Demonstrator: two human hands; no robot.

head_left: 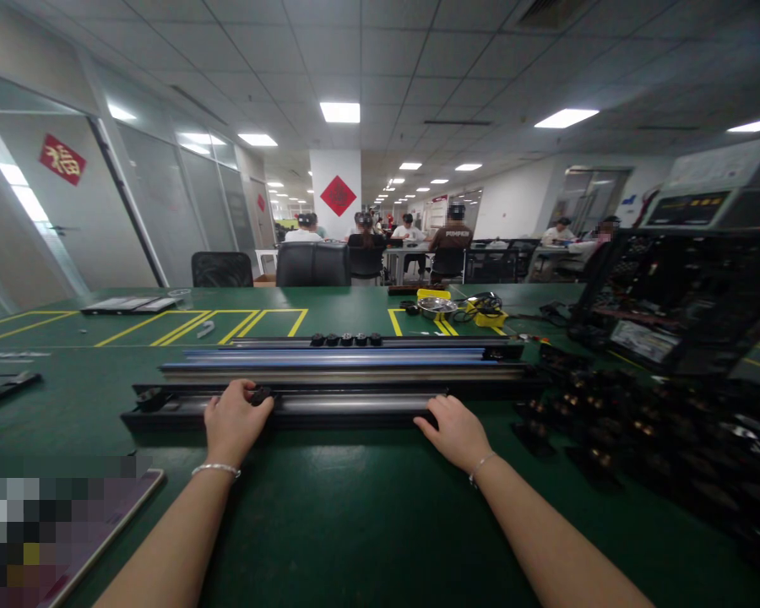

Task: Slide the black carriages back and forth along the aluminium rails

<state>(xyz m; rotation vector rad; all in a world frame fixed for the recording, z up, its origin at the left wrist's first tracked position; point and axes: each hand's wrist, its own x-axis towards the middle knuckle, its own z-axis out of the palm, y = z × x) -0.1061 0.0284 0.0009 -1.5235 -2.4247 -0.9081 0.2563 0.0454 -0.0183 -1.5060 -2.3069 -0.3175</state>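
Note:
A long dark metal rail (355,407) with a silvery inner channel lies crosswise on the green table in front of me. My left hand (236,422) is curled over its left part, thumb and fingers closed around a small black part (263,395) that sits at the channel. Toward the rail's right end, my right hand (454,429) grips the edge, thumb at the near side and fingers over the top. Another black piece (150,399) sits in the rail's left end. Just behind lie more rails, one with a blue strip (335,358), and several small black rollers (346,339).
A heap of dark parts (633,422) covers the table's right side, beside an open black equipment case (677,295). Yellow trays (486,314) with cables and a metal dish (437,306) stand farther back. A tablet-like device (111,540) lies front left. People sit at tables beyond.

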